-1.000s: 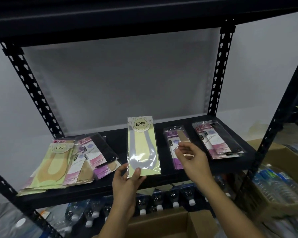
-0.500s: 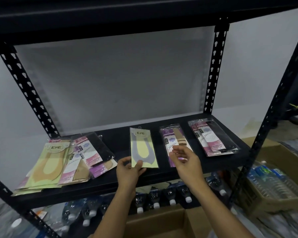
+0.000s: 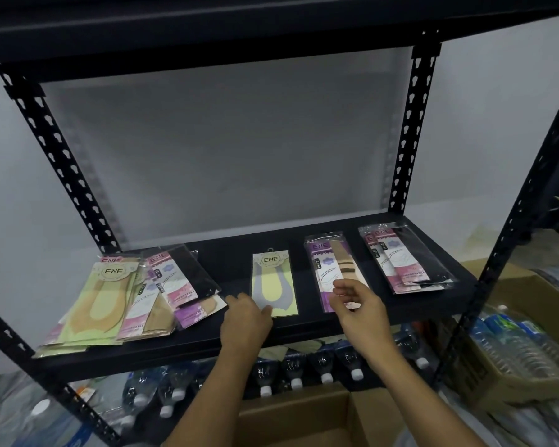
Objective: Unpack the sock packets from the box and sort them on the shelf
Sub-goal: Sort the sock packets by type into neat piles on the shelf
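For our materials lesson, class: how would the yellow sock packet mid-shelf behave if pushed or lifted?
Probably light: the yellow packet lies thin and flat on the shelf. Its glossy wrap likely slides easily. The printed card inside probably keeps it fairly stiff.

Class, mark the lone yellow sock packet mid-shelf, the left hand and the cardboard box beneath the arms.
yellow sock packet (image 3: 272, 280): head view, yellow centre.
left hand (image 3: 246, 321): head view, its back.
cardboard box (image 3: 291, 421): head view, top flap.
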`<move>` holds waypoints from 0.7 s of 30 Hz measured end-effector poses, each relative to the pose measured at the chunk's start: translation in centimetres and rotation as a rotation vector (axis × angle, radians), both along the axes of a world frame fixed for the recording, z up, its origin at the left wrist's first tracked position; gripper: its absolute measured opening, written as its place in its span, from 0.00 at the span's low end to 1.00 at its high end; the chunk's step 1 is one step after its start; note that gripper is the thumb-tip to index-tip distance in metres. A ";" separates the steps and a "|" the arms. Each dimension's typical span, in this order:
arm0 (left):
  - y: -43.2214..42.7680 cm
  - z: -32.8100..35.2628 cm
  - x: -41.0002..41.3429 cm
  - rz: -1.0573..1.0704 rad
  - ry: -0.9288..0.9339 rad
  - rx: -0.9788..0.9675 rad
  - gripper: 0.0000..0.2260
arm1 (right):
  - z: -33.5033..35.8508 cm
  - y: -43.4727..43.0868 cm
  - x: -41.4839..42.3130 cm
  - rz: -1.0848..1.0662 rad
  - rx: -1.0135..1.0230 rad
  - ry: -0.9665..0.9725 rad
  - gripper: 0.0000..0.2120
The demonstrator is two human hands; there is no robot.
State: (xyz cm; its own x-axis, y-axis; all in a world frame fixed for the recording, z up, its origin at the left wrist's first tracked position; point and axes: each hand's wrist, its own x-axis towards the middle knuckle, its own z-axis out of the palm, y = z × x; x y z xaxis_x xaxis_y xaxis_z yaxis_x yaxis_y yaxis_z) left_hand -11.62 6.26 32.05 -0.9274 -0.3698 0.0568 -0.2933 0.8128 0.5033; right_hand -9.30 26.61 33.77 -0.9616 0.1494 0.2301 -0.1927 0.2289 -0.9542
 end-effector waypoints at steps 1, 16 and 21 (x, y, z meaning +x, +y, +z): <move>0.1 0.0 0.1 -0.003 -0.003 -0.006 0.23 | -0.1 -0.2 0.1 0.008 0.000 -0.004 0.09; -6.2 3.2 5.6 0.106 0.538 0.166 0.11 | 0.7 -4.9 0.7 0.134 0.021 0.025 0.10; -11.4 3.8 7.7 0.225 0.554 0.135 0.14 | 0.9 -9.7 0.2 0.192 0.044 0.028 0.08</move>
